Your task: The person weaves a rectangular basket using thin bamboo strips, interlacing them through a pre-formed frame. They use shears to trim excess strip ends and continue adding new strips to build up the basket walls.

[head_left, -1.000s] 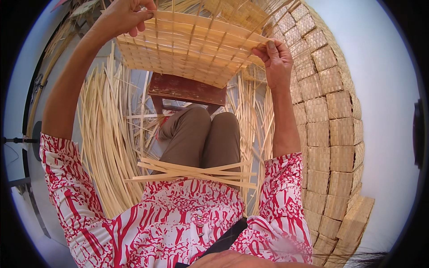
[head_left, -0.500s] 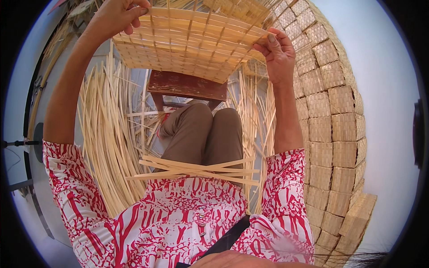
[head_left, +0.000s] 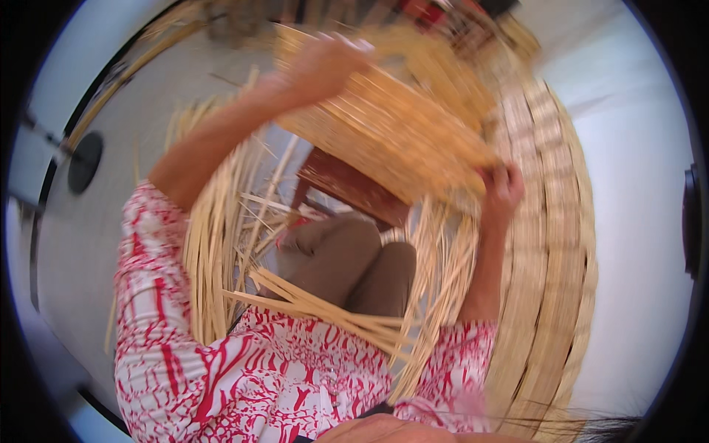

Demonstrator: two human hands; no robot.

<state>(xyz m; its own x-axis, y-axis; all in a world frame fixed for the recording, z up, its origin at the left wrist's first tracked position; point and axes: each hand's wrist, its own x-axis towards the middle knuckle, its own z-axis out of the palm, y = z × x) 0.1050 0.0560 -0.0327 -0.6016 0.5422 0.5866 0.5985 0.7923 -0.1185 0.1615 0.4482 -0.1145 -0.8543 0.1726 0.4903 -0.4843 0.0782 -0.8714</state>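
A woven basket of pale split-cane strips (head_left: 399, 122) is held tilted above a reddish-brown wooden stool (head_left: 351, 184), blurred by motion. My right hand (head_left: 504, 190) is closed on its lower right corner, fingers curled round the edge. My left hand (head_left: 325, 68) lies across the upper left part of the basket. Its fingers are smeared, so their grip on the weave cannot be made out. Several loose flat strips (head_left: 325, 308) rest crosswise over my lap.
Long strips lie in heaps on the floor to the left (head_left: 210, 258) and right (head_left: 447, 258) of my legs. Stacked woven pieces (head_left: 550, 244) line the white wall at right. Behind the basket is more yellowish woven work (head_left: 450, 77). A dark round base (head_left: 86, 162) stands at far left.
The basket has swung so its right end dips lower. My left hand has moved right across its upper part; my right hand has gone lower and slightly right. The view has turned.
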